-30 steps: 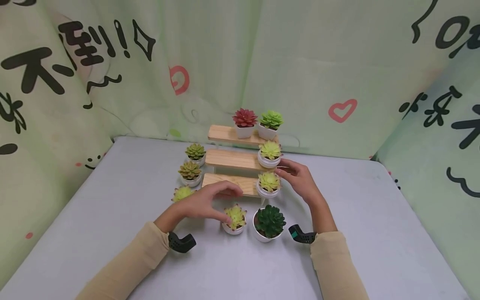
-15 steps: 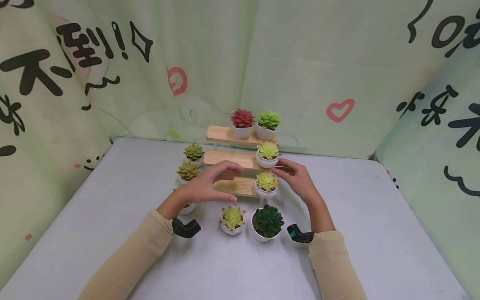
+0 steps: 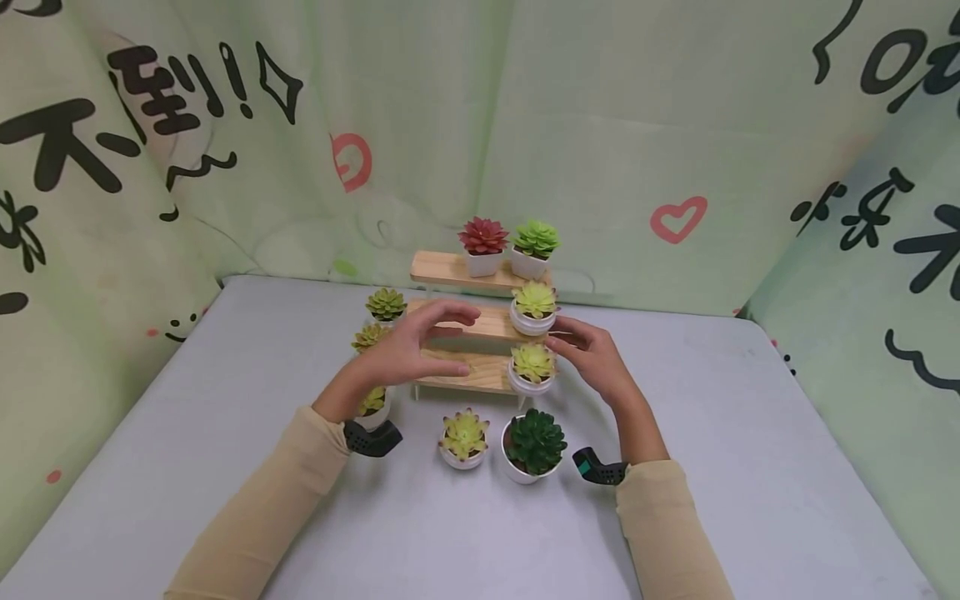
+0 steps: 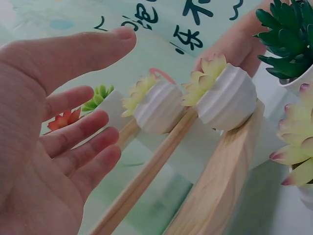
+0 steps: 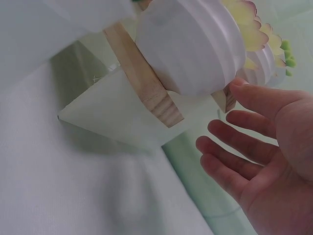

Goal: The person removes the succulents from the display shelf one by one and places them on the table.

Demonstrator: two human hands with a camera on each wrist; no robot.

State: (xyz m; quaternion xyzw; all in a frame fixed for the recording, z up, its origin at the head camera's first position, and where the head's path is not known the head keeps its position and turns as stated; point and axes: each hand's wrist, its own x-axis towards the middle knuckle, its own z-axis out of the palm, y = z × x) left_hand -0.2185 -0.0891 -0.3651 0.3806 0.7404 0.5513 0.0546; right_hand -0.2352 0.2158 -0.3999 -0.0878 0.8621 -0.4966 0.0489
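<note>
A wooden three-tier stand (image 3: 483, 379) carries potted succulents. My left hand (image 3: 408, 350) hovers in front of its left part, thumb and fingers spread apart with nothing between them; the left wrist view shows the bare palm (image 4: 49, 161). At the stand's right end is my right hand (image 3: 592, 354). Its fingers are loosely bent, and its thumb tip (image 5: 239, 83) lies right at the side of the lower-tier white ribbed pot (image 5: 193, 49). That pot bears a yellow-green succulent (image 3: 532, 364); a similar succulent (image 3: 535, 302) sits at the middle tier's right end.
A red succulent (image 3: 483, 237) and a bright green one (image 3: 536, 242) share the top tier. On the table (image 3: 480, 533), a yellow succulent (image 3: 463, 435) and a dark green one (image 3: 536, 442) stand in front. Several more, including a green one (image 3: 386, 305), line the left side, partly hidden.
My left hand has moved up and away from the front yellow succulent, toward the stand's left part. The right hand stays by the stand's right end.
</note>
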